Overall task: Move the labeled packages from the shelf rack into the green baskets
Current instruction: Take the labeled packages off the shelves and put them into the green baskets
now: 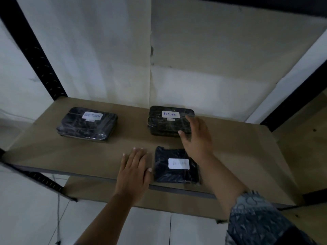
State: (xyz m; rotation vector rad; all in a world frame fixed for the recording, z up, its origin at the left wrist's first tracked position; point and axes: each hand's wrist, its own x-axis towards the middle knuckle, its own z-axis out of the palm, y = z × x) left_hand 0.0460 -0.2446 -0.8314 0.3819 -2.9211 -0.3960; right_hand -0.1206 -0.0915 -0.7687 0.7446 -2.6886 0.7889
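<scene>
Three black wrapped packages with white "RETURN" labels lie on the brown shelf board (238, 152). One package (87, 123) is at the back left, one (168, 121) at the back middle, one (175, 167) near the front edge. My right hand (196, 137) reaches over the right end of the back middle package, fingers spread and touching its near right corner. My left hand (135, 168) lies flat with straight fingers on the board just left of the front package. No green basket is in view.
Black slotted rack posts stand at the left (33, 48) and right (292, 105). A lower brown shelf (159, 200) shows beneath the front edge. White paper covers the wall behind. A thin cable (58, 209) hangs at the lower left.
</scene>
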